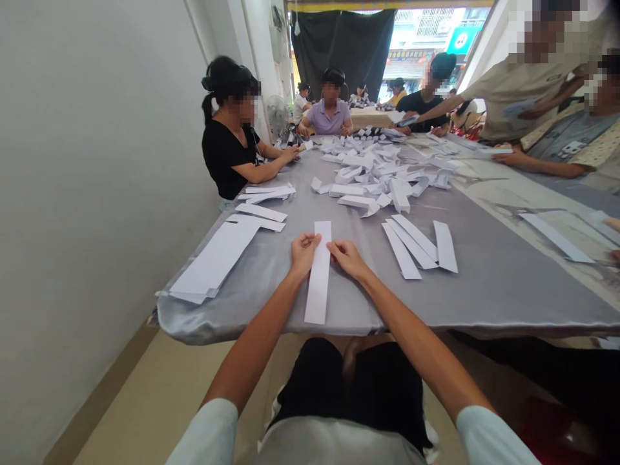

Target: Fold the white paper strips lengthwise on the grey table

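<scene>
Item: one long white paper strip (318, 283), lying lengthwise on the grey satin table cloth (477, 290) directly before you. Your left hand (304, 253) and right hand (347, 258) were curled over its upper edges, fingers grasping it, apparently to keep it straight and steady. Within your reach lay a flat stack of white paper strips (216, 258) to the left and three loose white paper strips (415, 247) to the right. Beyond lay a heap of folded white paper pieces (371, 174), its far end poorly seen.

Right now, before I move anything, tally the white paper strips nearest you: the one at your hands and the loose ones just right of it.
White paper strip between left hand and right hand: 1
Loose white paper strips to its right: 4
Total: 5
</scene>
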{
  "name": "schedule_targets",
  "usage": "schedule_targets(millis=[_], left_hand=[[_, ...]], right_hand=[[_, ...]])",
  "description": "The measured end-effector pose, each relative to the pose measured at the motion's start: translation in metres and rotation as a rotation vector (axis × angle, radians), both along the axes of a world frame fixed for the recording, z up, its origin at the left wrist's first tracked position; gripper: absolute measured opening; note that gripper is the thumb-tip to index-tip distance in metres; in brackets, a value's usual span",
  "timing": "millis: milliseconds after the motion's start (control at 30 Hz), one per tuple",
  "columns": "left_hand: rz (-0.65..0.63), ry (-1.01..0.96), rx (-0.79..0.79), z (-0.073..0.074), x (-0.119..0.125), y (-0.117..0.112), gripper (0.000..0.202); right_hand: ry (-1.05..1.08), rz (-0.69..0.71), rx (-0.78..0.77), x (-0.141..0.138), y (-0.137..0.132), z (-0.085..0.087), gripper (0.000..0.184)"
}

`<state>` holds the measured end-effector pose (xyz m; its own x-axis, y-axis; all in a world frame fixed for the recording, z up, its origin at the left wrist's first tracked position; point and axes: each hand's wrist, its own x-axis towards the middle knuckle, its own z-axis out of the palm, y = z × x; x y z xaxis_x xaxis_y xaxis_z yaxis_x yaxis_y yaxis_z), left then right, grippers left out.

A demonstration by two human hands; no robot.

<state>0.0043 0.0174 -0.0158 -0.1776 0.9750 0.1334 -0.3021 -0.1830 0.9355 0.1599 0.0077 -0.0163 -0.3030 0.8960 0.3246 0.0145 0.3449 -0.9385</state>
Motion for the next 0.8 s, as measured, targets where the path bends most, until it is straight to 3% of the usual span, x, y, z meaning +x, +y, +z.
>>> schedule_targets(millis=[300, 700, 800], left_hand=[[0.174, -0.023, 0.087, -0.008, -0.004, 0.011, 0.050], [0.416, 0.070, 0.058, -0.010, -0.013, 0.013, 0.044], [0.389, 0.046, 0.011, -0.007, -0.015, 0.012, 0.045]], right_hand=[[-0.078, 0.041, 0.011, -0.005, -0.002, -0.002, 0.053], [-0.157, 0.154, -0.007, -0.005, 0.000, -0.008, 0.053], [-0.153, 0.123, -0.007, -0.005, 0.001, -0.010, 0.053]])
